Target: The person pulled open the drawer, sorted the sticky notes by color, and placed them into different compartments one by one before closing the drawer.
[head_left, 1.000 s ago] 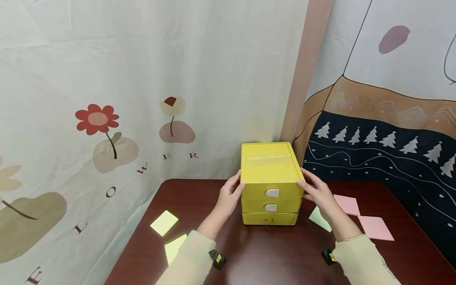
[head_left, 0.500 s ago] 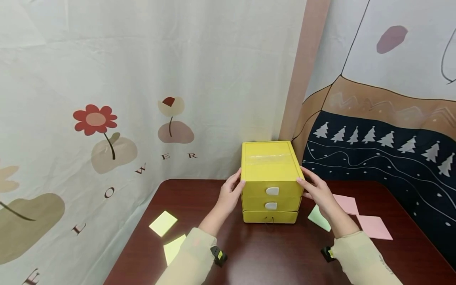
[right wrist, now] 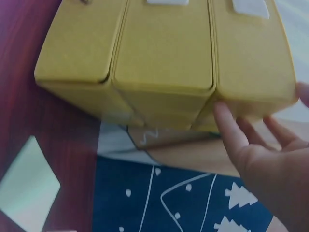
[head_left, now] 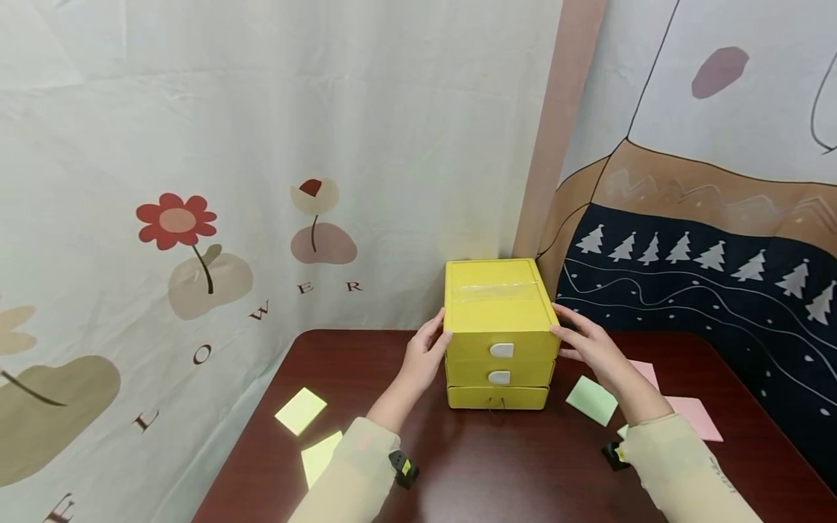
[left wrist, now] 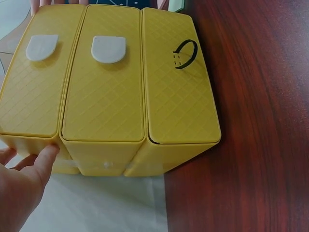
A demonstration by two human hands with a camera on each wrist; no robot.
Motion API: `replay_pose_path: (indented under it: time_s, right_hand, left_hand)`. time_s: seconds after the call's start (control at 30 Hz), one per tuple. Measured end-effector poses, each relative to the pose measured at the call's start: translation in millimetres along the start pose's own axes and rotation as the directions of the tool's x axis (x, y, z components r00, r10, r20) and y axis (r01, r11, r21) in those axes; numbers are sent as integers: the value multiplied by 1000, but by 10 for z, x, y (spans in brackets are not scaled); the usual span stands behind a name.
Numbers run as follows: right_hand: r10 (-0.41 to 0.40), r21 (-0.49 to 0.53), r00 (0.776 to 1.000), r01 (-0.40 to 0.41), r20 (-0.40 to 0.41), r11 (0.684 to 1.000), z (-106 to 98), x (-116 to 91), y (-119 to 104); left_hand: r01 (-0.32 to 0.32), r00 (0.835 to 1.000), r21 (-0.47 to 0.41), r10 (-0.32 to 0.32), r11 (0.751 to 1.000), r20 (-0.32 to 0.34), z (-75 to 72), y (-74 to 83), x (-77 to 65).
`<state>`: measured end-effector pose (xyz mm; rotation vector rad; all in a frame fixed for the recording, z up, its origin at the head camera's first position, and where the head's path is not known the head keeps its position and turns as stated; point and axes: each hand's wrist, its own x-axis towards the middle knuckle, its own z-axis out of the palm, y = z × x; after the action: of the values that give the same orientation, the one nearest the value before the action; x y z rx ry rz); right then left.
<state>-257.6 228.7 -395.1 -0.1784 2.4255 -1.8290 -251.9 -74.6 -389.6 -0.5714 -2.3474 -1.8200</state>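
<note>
A small yellow drawer box (head_left: 500, 305) with three stacked drawers stands near the back of the table. White tabs mark the upper two drawers, and a dark cord loop (left wrist: 187, 54) is on the bottom one. My left hand (head_left: 421, 356) rests its fingertips against the box's left side, near the top drawer. On the opposite side my right hand (head_left: 593, 352) has its fingers spread and fairly straight, with the thumb (right wrist: 229, 123) at the side of the top drawer. Whether every right fingertip touches the box cannot be told. All drawers appear pushed in.
Yellow paper squares (head_left: 301, 411) lie on the dark red table (head_left: 497, 465) at left. Green squares (head_left: 591, 400) and pink squares (head_left: 694, 418) lie at right, partly behind my right arm. A printed curtain (head_left: 392, 145) hangs behind the box.
My right hand has shifted slightly to the right and its thumb has come off the front corner, uncovering more green paper. The left hand and the box look nearly unchanged.
</note>
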Motion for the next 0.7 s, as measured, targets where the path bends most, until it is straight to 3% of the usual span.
replay_pose_path:
  time_s: [0.4,0.53,0.7]
  right_hand:
    - [-48,-138,989,67,137,988,-184,175,-7]
    - [-52,-91,984,68,170,994,-190,208,39]
    - [-58,-34,984,64,167,997,-177,220,98]
  left_hand:
    - [4,1000,-4,-4,1000,7,13,-2,-6]
    - [-5,1000,3,5,1000,6,18,-36,8]
    - [-21,1000,0,21,1000,-21,41,-234,75]
